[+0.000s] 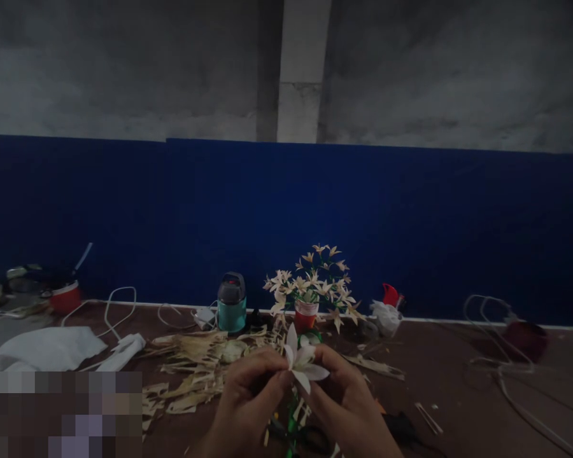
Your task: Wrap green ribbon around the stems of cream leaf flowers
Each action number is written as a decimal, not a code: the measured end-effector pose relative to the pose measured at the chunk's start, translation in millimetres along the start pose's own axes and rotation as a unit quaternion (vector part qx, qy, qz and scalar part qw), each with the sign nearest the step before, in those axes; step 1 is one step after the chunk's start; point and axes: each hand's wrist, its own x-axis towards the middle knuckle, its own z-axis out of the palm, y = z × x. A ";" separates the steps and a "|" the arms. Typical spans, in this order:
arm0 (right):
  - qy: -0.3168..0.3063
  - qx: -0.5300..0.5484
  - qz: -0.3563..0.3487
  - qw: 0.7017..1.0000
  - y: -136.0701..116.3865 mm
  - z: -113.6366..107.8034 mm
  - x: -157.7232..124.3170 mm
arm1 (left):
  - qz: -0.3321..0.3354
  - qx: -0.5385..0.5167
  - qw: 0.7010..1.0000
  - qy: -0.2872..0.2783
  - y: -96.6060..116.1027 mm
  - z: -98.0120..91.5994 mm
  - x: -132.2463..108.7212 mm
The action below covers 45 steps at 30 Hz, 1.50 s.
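Both my hands meet at the bottom centre of the view around a small white flower [302,364] made of pale husk petals. My left hand [248,394] pinches it from the left, fingers closed at the base of the petals. From the right, my right hand [348,401] grips the same flower, thumb and fingers pressed to it. A green stem [292,423] hangs below the flower between my wrists. Just behind stands a red pot [306,314] full of several finished pale flowers [315,283].
Dry husk strips [195,366] lie piled on the brown table left of my hands. A teal jar [232,304], white cables [119,305], white cloth [48,348], a red container [65,296] and a white bag [386,317] sit along the blue wall. Wire loops [501,356] lie at right.
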 end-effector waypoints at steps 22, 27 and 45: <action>0.064 0.138 0.119 0.981 24.6 -10.0 20.9 | -0.086 0.161 0.982 -0.056 0.1 5.6 2.0; 0.070 0.142 0.113 0.981 28.4 -9.4 24.5 | -0.032 0.323 0.946 -0.003 -3.4 5.3 -1.5; -0.021 -0.113 0.033 0.993 18.6 -49.6 30.4 | -0.148 0.192 0.970 0.023 -10.3 -0.9 13.2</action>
